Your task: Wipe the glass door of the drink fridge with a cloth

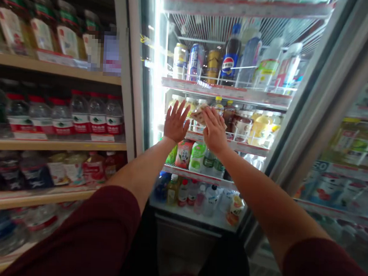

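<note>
Both my arms reach toward a lit drinks fridge, whose glass door (148, 124) shows faint reflections. My left hand (176, 123) is spread flat with its palm forward, seemingly against the glass, and holds nothing. Under the fingers of my right hand (215, 133) is a crumpled light-coloured cloth (198, 115), pressed forward at the same height. The cloth sticks out on the left side of that hand; the rest is hidden beneath it. Behind the hands, bottles of drink (260, 127) stand on a wire shelf.
Wooden shelves with red-capped water bottles (81, 113) stand on the left. Inside the fridge are cans (196, 61), a cola bottle (229, 58) and more bottles lower down (183, 193). A metal door frame (319, 103) slants along the right, beside another stocked cooler (331, 185).
</note>
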Demonstrator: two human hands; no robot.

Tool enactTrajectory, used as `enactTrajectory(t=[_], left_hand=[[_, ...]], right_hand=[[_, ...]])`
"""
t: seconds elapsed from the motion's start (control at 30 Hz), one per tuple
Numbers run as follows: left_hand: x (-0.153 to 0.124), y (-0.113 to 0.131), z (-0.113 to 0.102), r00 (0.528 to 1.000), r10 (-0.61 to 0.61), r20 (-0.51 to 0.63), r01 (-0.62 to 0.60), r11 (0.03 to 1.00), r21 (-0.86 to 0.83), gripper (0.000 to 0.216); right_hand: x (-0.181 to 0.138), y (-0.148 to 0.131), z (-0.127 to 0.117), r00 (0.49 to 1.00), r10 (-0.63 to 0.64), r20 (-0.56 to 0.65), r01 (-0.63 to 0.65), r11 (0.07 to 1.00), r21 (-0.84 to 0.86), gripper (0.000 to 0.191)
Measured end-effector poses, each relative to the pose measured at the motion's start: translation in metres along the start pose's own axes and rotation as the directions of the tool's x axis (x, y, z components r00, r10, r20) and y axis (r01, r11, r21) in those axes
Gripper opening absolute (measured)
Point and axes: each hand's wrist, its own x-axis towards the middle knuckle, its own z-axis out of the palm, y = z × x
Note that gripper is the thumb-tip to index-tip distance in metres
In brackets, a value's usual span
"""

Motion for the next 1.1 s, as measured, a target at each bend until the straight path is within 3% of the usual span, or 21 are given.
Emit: enactTrajectory(t=[0.13, 0.27, 0.37, 0.47, 0.6, 0.7, 0.8, 0.87, 1.0, 1.1], left_hand=[[-0.002, 0.022, -0.001, 0.999, 0.004, -0.053, -0.007, 0.999, -0.050, 0.065], [-0.007, 0.064, 0.003, 0.968, 0.251, -0.017, -0.250, 0.953, -0.172, 0.070], [-0.006, 0.083, 0.012, 0.940, 0.341, 0.023, -0.328, 0.918, -0.222, 0.069], [-0.006, 0.083, 0.022, 0.916, 0.401, 0.004, -0.388, 0.889, -0.242, 0.062], [-0.017, 0.072, 0.026, 0.889, 0.457, -0.002, -0.452, 0.879, -0.149, 0.054], [-0.026, 0.067, 0.022, 0.887, 0.460, 0.042, -0.457, 0.888, -0.057, 0.053], [-0.016, 0.061, 0.012, 0.861, 0.498, 0.102, -0.500, 0.866, -0.013, 0.057], [0.004, 0.056, 0.005, 0.861, 0.493, 0.127, -0.493, 0.869, -0.038, 0.059], [0.051, 0.047, -0.002, 0.954, 0.289, 0.082, -0.288, 0.957, -0.020, 0.056], [0.050, 0.048, 0.002, 0.979, 0.198, 0.057, -0.199, 0.980, 0.013, 0.055]], right_hand=[[0.010, -0.008, 0.007, 0.998, 0.052, -0.025, -0.051, 0.999, 0.015, 0.075], [0.006, -0.012, 0.010, 0.997, 0.072, 0.006, -0.072, 0.996, 0.048, 0.068], [0.001, -0.002, 0.002, 0.997, 0.055, 0.056, -0.058, 0.997, 0.052, 0.069], [-0.009, 0.019, -0.019, 0.994, -0.037, 0.103, 0.037, 0.999, 0.004, 0.070], [-0.034, 0.066, -0.060, 0.974, -0.171, 0.146, 0.192, 0.970, -0.147, 0.063], [-0.055, 0.100, -0.081, 0.978, -0.201, 0.064, 0.211, 0.937, -0.280, 0.062], [-0.070, 0.114, -0.084, 0.981, -0.196, 0.006, 0.185, 0.912, -0.366, 0.062], [-0.075, 0.114, -0.081, 0.985, -0.172, -0.008, 0.156, 0.910, -0.385, 0.061], [-0.077, 0.109, -0.077, 0.991, -0.131, -0.012, 0.117, 0.920, -0.373, 0.056], [-0.078, 0.107, -0.076, 0.997, -0.077, 0.002, 0.073, 0.934, -0.350, 0.053]])
